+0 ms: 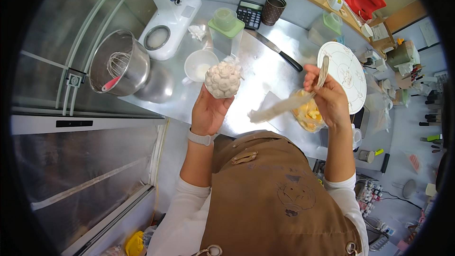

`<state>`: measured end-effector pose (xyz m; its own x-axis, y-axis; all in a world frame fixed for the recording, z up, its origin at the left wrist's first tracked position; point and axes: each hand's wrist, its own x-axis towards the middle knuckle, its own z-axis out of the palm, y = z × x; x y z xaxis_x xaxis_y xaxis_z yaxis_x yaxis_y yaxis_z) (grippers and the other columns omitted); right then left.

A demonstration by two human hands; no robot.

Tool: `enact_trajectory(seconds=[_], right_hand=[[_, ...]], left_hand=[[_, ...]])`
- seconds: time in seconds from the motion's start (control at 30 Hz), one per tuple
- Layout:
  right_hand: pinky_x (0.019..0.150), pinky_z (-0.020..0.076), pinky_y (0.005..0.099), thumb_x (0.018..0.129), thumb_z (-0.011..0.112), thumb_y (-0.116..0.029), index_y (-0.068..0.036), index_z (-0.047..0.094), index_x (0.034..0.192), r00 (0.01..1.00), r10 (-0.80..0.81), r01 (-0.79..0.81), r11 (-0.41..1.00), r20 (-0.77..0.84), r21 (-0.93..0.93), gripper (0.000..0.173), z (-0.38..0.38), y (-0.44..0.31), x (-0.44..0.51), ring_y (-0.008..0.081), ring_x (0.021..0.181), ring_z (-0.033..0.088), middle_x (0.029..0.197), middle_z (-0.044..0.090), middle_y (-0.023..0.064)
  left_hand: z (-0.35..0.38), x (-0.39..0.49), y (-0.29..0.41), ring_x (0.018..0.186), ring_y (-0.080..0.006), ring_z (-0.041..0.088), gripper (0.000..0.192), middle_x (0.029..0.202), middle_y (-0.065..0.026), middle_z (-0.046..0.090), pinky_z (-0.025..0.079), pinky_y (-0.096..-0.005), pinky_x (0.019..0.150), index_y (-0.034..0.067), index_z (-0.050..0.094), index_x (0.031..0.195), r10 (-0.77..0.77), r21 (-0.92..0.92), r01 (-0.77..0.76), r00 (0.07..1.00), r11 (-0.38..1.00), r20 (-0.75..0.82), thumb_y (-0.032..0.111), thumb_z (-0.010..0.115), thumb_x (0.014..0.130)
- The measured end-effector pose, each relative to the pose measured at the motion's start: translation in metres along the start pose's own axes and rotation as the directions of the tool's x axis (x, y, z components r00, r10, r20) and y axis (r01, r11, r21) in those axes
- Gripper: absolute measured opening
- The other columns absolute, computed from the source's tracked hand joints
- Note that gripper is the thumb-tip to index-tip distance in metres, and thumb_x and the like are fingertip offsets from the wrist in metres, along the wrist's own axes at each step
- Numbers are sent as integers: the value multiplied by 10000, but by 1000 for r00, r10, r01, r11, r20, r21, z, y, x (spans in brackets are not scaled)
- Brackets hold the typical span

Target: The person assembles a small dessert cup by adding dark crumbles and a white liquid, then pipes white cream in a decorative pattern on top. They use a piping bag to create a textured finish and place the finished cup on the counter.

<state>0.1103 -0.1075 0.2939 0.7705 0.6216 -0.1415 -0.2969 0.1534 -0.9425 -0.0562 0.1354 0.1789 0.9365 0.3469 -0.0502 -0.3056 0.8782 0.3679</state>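
Note:
My left hand (212,108) holds up a round, off-white, knobbly object (223,80), its surface like a cluster of small rosettes; its material is unclear. A white cup (201,64) stands just behind it. In my right hand (328,96), a long pale strip (284,107) is pinched between thumb and fingers; one end sticks up and the rest hangs, blurred, to the left over the steel table (245,106). Below the right hand, a clear bag or container with yellow pieces (310,118) rests on the table. A round white patterned plate or turntable (346,74) is beyond that hand.
At the left, a steel mixing bowl (140,67) holds a whisk (118,64) and a pink-handled tool. Behind are a white stand mixer (172,17), a green-lidded container (226,30), a calculator (250,14) and a brown patterned cup (273,10). A black-handled knife (290,60) lies across the table.

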Motion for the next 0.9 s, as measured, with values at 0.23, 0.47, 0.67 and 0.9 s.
enact_trajectory(seconds=[0.23,0.47,0.67,0.9], right_hand=[[628,414,207,1037,469,-133,27,472,1375,994,-4,30,973,113,-227,375,-4,-11,-16,65,638,471,837,625,62],[601,424,196,1018,543,-155,-21,571,1055,941,-123,287,787,316,-546,142,20,-67,-10,45,632,495,737,589,-5],[630,461,210,905,718,-107,26,717,967,931,-49,271,758,362,-594,147,56,-78,-3,64,709,587,809,651,9],[574,439,226,885,742,-138,24,727,924,936,-6,243,736,352,-632,168,72,-69,0,50,657,541,734,649,9]], left_hand=[[10,-1,1,1352,-285,459,549,1511,-133,391,484,-409,1054,70,287,1512,-57,126,38,987,991,152,360,410,1063],[25,-11,-13,1146,-246,601,561,1385,-132,524,565,-349,796,50,365,1460,-339,184,322,938,929,69,448,343,1065],[36,-14,-19,1006,-248,648,573,1212,-195,598,558,-279,633,-11,454,1359,-482,27,496,826,868,292,448,364,1027],[52,-28,-17,959,-286,669,586,1160,-212,615,565,-248,560,-71,476,1310,-466,100,458,880,883,91,419,432,993]])
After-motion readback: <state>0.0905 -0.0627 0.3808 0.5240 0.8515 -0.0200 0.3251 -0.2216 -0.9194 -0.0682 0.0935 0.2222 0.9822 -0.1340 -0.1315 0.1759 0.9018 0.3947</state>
